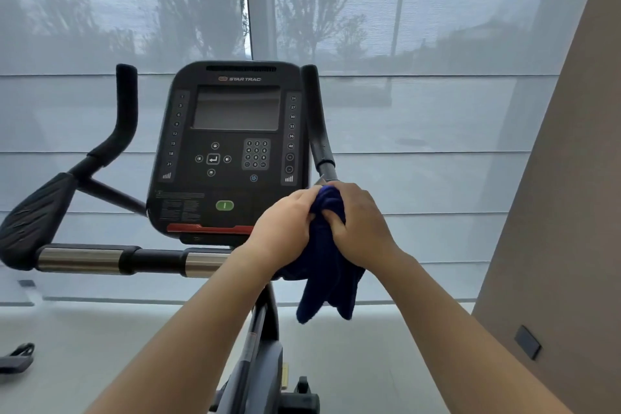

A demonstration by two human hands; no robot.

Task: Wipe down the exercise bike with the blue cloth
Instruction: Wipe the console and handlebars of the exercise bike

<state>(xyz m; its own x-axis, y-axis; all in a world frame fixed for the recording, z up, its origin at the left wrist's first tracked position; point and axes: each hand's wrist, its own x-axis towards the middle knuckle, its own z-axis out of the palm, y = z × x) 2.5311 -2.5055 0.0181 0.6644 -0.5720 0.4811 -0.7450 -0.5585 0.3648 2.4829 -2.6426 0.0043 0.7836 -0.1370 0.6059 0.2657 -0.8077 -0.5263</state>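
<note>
The loose tail of the blue cloth (327, 282) hangs at lower centre right, above the exercise bike (262, 346); I judge it could slip free if the grip slackens, or catch on the frame below. Just above it, the left hand (285, 228) and right hand (363, 228) close on the bunched cloth from either side, fingers curled into it. Beyond the left knuckles lies the green button (224, 205); a careless sweep might press it. Farther up rises the handlebar post (317, 124), its foot meeting the cloth; whether the cloth wraps it I cannot tell.
</note>
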